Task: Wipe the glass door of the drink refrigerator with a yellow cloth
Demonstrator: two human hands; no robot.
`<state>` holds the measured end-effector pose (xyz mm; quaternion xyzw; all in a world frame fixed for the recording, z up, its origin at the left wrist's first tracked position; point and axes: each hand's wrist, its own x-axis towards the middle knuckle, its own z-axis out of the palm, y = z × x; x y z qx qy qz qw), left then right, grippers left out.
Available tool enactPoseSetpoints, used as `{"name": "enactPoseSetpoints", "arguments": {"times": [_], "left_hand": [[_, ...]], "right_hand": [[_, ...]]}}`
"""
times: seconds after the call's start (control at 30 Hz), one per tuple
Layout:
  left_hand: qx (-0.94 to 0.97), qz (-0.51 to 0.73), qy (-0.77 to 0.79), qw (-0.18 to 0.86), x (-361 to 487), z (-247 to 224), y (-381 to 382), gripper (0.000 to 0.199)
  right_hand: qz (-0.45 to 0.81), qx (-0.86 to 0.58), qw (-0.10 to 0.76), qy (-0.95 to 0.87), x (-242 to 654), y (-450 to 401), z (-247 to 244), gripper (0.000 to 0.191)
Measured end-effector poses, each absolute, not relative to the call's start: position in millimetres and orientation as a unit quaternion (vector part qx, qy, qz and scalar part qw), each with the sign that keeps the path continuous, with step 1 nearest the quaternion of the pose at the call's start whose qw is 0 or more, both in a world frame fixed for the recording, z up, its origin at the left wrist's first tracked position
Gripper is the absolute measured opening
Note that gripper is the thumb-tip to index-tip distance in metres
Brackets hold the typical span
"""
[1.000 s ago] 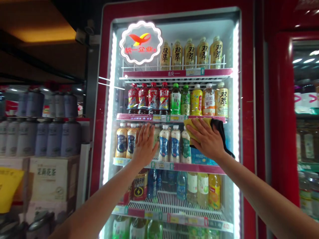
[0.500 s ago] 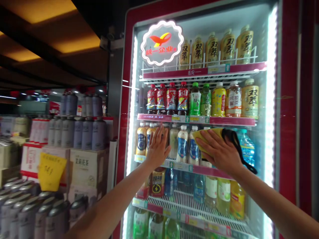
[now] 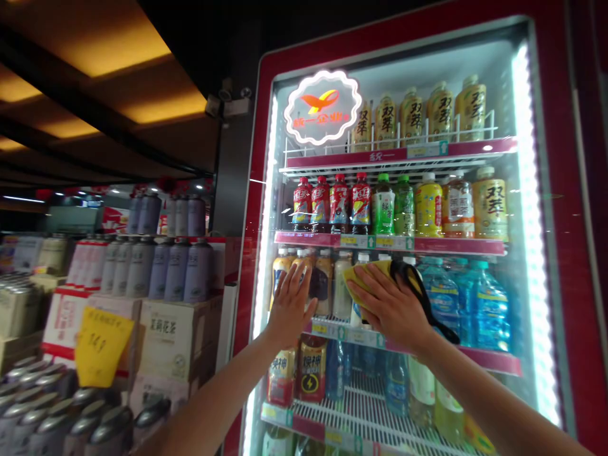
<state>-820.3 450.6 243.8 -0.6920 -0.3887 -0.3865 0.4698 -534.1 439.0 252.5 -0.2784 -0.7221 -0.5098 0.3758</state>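
Note:
My left hand [image 3: 289,301] lies against the glass door [image 3: 361,396] of a lit drinks cooler, fingers stretched and slightly spread, with nothing in it. My right hand [image 3: 392,307] presses a yellow cloth [image 3: 354,278] to the same glass. The cloth is partly hidden under the palm and fingers, and a black strip or strap [image 3: 427,301] trails from it past the wrist. Behind both hands, inside the cooler, stand white-capped bottles [image 3: 342,285] on the middle shelf. Large blue water bottles [image 3: 489,307] show right of my right hand.
The cooler's red frame [image 3: 251,221] surrounds the door, with a glowing round logo [image 3: 323,109] at upper left. On the left, cans [image 3: 197,269] stand stacked on cartons [image 3: 168,335], one bearing a yellow price sign [image 3: 102,345].
My right hand has slid the cloth leftward across the glass, closer to my left hand. The left hand has shifted slightly left on the door. The view has tilted upward and turned left.

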Motion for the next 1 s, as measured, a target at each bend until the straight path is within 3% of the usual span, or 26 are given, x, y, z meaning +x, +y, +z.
{"name": "enactPoseSetpoints", "arguments": {"times": [0.13,0.3,0.43,0.57,0.7,0.83,1.0], "left_hand": [[-0.679,-0.377,-0.396,0.49,-849.4,244.3,451.8,0.077],[-0.679,-0.368,-0.403,0.492,-862.0,249.5,452.2,0.08],[-0.688,-0.361,-0.409,0.479,-862.1,247.5,451.0,0.079],[-0.696,-0.339,-0.417,0.477,-880.3,243.6,448.2,0.077],[-0.705,-0.318,-0.411,0.484,-909.8,246.6,445.7,0.076],[-0.695,-0.324,-0.412,0.492,-922.0,252.6,446.2,0.078],[-0.691,-0.328,-0.407,0.499,-915.3,256.2,445.8,0.074]], "right_hand": [[-0.505,-0.345,0.426,-0.667,-518.0,438.1,287.3,0.056],[-0.45,-0.395,0.507,-0.62,-588.9,451.4,324.5,0.056],[-0.46,-0.333,0.44,-0.696,-629.7,451.3,285.7,0.058],[-0.491,-0.274,0.363,-0.743,-604.3,444.4,250.0,0.056],[-0.487,-0.318,0.415,-0.699,-585.0,447.6,277.6,0.059],[-0.463,-0.367,0.488,-0.642,-630.4,456.5,319.0,0.059],[-0.467,-0.337,0.422,-0.7,-683.8,457.1,299.8,0.058]]}}
